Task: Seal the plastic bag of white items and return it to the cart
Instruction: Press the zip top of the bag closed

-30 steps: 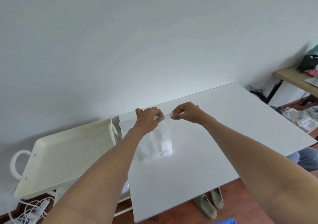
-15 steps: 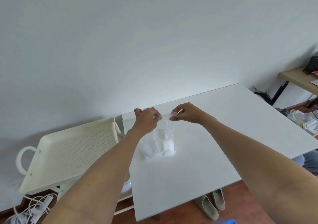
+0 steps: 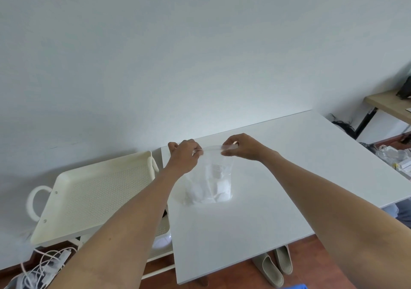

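A clear plastic bag (image 3: 213, 184) with several white items in its bottom stands upright on the white table (image 3: 278, 199), near the table's left edge. My left hand (image 3: 185, 154) pinches the left end of the bag's top strip. My right hand (image 3: 241, 146) pinches the right end of the same strip. The strip is stretched straight between the two hands. The cream cart (image 3: 93, 191), its perforated top tray bare, stands just left of the table.
The wall runs close behind the table. White cables (image 3: 42, 266) lie on the floor under the cart. Slippers (image 3: 275, 266) sit under the table's near edge. A wooden desk (image 3: 391, 105) and floor clutter are at the far right.
My right hand has slid a little to the right along the bag's top strip, away from my left hand. The bag stays upright in the same spot.
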